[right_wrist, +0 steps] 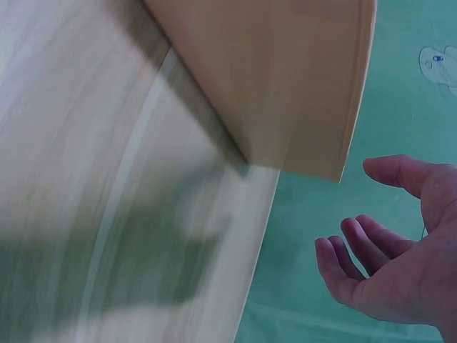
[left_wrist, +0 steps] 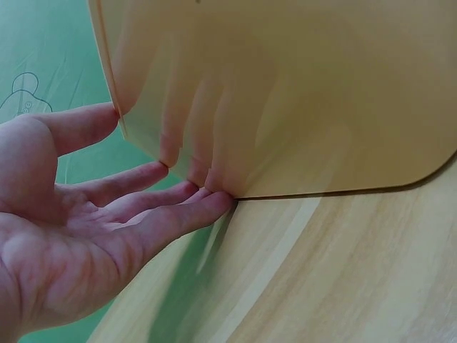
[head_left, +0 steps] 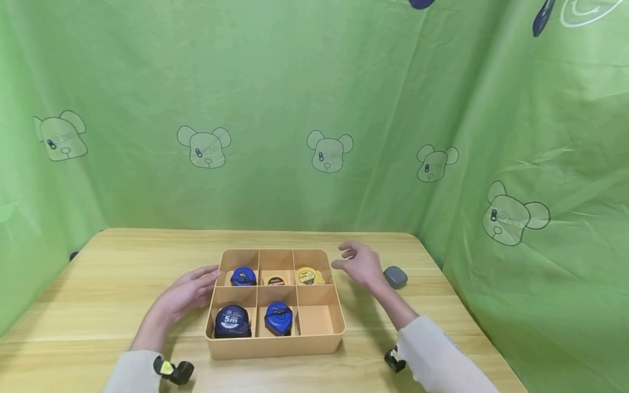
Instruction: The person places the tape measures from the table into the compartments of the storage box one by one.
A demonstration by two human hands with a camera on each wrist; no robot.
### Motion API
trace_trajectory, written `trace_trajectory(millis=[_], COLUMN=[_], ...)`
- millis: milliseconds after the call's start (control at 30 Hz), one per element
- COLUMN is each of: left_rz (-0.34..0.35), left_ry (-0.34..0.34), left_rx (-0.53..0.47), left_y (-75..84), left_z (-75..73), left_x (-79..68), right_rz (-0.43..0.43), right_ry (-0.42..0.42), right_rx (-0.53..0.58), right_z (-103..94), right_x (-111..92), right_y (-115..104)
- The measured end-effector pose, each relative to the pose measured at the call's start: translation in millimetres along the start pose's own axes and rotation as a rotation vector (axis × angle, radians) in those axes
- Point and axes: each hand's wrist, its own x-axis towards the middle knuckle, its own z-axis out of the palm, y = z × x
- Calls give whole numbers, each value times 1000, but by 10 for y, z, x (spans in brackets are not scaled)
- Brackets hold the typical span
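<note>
An orange-tan divided box (head_left: 275,346) stands on the table, its compartments in two rows. At back left lies a blue tape measure (head_left: 243,277), at back right a yellow one (head_left: 308,276); a yellow item with a dark, red-marked label (head_left: 276,280) is partly hidden behind the middle divider. The front row holds a dark "5m" tape measure (head_left: 232,321) at left and a blue tape measure (head_left: 279,319) in the middle; its right compartment is bare. My left hand (head_left: 185,292) touches the box's left wall with extended fingertips. Apart from the right wall, my right hand (head_left: 361,264) holds nothing, fingers loosely bent.
A small grey rounded object (head_left: 395,277) lies on the wooden table (head_left: 147,245) to the right, behind my right wrist. Green curtain (head_left: 275,109) with bear drawings surrounds the table's back and sides. Both wrists wear small black cameras.
</note>
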Motion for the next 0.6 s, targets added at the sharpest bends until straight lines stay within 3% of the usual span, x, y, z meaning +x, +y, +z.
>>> trace_trajectory(millis=[600], left_rz=[-11], left_ry=[4], left_rx=[-10], left_y=[17], left_z=[19], left_x=[-19], right_rz=[66], right_ry=[32], right_rx=[-128], right_z=[-299], right_x=[4], right_y=[361])
